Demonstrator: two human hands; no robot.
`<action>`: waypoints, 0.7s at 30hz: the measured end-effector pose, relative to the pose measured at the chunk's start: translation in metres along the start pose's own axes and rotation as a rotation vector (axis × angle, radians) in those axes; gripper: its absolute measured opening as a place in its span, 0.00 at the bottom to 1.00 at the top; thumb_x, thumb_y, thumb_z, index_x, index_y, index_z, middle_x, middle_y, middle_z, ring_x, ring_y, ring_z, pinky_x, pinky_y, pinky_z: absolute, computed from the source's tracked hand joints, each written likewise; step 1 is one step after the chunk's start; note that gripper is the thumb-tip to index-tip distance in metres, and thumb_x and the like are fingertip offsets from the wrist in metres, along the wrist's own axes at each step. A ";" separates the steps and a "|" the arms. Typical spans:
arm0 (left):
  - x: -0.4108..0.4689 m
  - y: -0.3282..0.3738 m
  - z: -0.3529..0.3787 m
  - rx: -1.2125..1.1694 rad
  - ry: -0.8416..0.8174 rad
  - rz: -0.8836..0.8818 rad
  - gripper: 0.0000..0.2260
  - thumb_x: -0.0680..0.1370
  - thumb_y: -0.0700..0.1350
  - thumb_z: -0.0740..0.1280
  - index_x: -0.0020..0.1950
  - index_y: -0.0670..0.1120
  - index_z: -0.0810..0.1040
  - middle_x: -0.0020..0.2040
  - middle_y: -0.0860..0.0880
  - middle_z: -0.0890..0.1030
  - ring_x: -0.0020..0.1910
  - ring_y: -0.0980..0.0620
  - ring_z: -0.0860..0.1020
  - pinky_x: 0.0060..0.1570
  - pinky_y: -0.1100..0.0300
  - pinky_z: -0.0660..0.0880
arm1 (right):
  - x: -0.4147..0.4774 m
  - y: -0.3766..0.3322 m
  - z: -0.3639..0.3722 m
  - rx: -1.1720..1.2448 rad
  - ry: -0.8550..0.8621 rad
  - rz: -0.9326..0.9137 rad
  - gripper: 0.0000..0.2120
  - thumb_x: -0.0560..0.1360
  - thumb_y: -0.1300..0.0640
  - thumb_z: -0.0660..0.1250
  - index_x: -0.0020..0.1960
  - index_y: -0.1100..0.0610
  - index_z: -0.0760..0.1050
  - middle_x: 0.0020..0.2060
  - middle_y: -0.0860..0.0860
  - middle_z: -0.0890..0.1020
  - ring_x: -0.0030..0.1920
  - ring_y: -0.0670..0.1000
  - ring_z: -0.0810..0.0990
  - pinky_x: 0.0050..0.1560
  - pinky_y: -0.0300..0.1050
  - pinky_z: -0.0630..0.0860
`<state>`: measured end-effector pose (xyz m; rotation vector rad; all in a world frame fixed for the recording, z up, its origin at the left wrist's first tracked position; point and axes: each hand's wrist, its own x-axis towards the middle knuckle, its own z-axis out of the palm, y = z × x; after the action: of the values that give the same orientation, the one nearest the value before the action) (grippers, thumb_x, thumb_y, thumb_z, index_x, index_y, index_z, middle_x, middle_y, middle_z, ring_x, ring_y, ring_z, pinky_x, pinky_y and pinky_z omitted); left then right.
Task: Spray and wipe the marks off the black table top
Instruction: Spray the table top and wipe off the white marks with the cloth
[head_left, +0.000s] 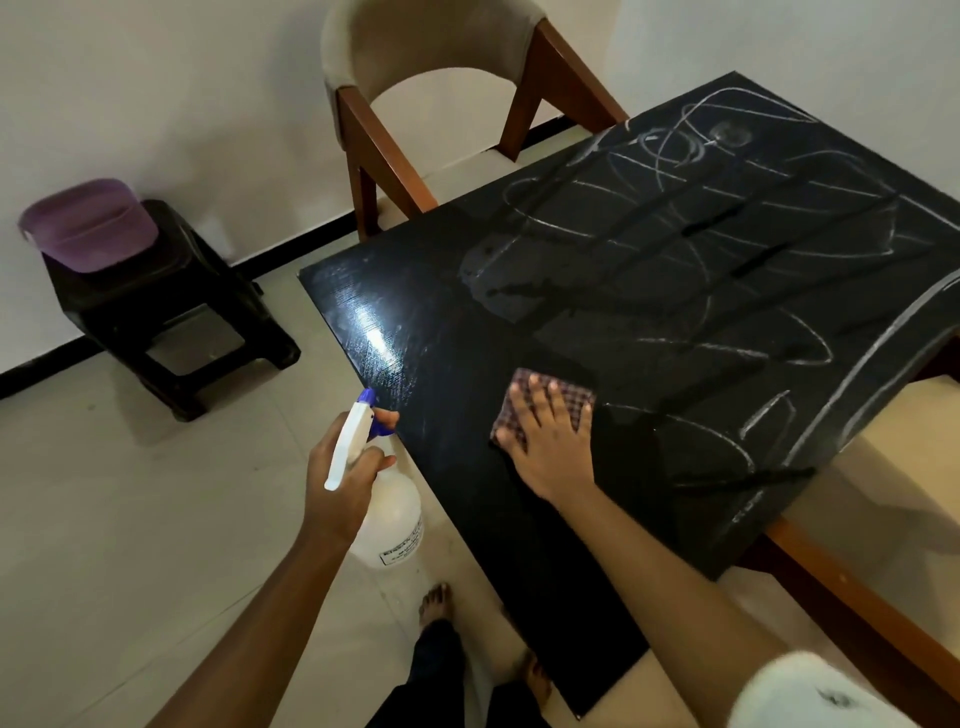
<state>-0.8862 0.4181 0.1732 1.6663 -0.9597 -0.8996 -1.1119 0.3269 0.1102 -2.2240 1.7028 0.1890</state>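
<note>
Mostly beyond the cloth (574, 394): chalk marks (727, 348). Flat on the cloth, nearer them: right hand (553, 441), fingers (534, 396) spread. Left of it: left hand (337, 488) curled round spray bottle (392, 514).

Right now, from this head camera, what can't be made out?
Head view only.
Label on spray bottle: too small and blurred to read.
Most of the checked cloth: covered by the right hand.
Right corner of the black table top: cut off by the frame edge.
</note>
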 end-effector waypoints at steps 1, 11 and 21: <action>0.001 0.000 -0.001 0.016 0.001 -0.001 0.18 0.69 0.43 0.64 0.58 0.44 0.78 0.46 0.66 0.81 0.50 0.60 0.79 0.45 0.59 0.78 | -0.022 -0.006 0.010 0.005 0.012 -0.039 0.31 0.79 0.35 0.43 0.78 0.43 0.37 0.77 0.48 0.40 0.77 0.54 0.40 0.73 0.65 0.38; 0.017 -0.001 -0.015 -0.009 0.004 -0.032 0.17 0.69 0.42 0.64 0.50 0.61 0.78 0.48 0.61 0.83 0.52 0.51 0.80 0.54 0.41 0.79 | -0.065 -0.047 0.039 -0.053 0.015 -0.238 0.29 0.79 0.35 0.44 0.77 0.44 0.54 0.76 0.48 0.59 0.75 0.54 0.60 0.71 0.63 0.48; 0.023 -0.006 -0.031 -0.036 0.013 -0.050 0.19 0.64 0.51 0.63 0.54 0.60 0.79 0.52 0.51 0.83 0.56 0.45 0.79 0.52 0.37 0.79 | 0.067 -0.083 -0.005 -0.104 -0.011 -0.125 0.30 0.80 0.37 0.42 0.78 0.44 0.39 0.78 0.47 0.41 0.77 0.53 0.39 0.70 0.64 0.33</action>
<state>-0.8482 0.4108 0.1720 1.6696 -0.8917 -0.9329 -1.0150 0.2834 0.1096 -2.3911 1.5761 0.2640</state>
